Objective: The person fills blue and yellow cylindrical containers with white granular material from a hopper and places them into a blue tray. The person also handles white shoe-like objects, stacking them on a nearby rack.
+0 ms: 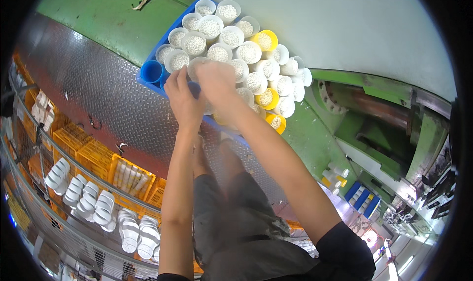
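Note:
A blue tray [146,82] holds many cups filled with small white pellets. Most cups are white or translucent, such as this cup [194,43]; a few are yellow, like this yellow cup [266,40]. At the tray's near left corner stands a blue cup [152,71] with no pellets visible in it. My left hand [185,99] is at the tray's near edge beside a pellet-filled cup [177,61], fingers bent and apart, with nothing visible in them. My right hand [217,81], blurred, reaches over a translucent cup [197,67] just right of it; its fingertips are hard to make out.
The tray rests on a green machine surface [315,143] beside a large pale panel [340,25]. A metal tread-plate floor [103,74] lies below. On the left, a railing [84,167] runs past orange crates [93,155] and stacked white sandals [103,207].

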Demonstrator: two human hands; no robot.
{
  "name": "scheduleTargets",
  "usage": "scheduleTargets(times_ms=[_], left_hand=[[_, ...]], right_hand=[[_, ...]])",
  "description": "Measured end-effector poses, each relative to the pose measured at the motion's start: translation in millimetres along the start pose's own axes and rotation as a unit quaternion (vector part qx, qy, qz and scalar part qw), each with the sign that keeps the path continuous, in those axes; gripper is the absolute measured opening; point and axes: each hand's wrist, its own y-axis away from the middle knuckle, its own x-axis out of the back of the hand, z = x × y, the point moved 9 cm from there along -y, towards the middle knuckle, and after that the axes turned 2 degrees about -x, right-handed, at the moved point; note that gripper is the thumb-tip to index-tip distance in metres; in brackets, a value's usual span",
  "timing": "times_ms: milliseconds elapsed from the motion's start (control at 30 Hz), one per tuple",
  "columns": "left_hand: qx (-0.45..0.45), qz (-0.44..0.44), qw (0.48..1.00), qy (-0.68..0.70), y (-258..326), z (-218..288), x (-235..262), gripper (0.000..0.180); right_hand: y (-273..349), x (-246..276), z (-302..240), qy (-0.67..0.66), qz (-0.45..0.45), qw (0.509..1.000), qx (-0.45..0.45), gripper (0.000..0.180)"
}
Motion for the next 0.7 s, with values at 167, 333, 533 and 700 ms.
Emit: scheduleTargets(times_ms=[167,333,533,700], left_hand=[[-0.012,-0.050,0.998,-0.023,-16,-6,-16,0.076],[0.010,-0.079,0.996,-0.026,-23,-8,-21,0.077],[-0.016,-0.062,0.997,-0.042,-27,-1,-22,0.072],[-0.063,-0.041,0.997,-0.028,-30,21,-11,0.073]], right_hand=[[-7,-26,8,0.028,-0.026,0.999,-0.033,0.008],[10,-2,11,-0.028,0.059,0.996,-0.056,0.009],[85,40,53,-0.331,0.137,0.908,-0.219,0.019],[218,105,135,-0.240,0.251,0.851,-0.394,0.016]])
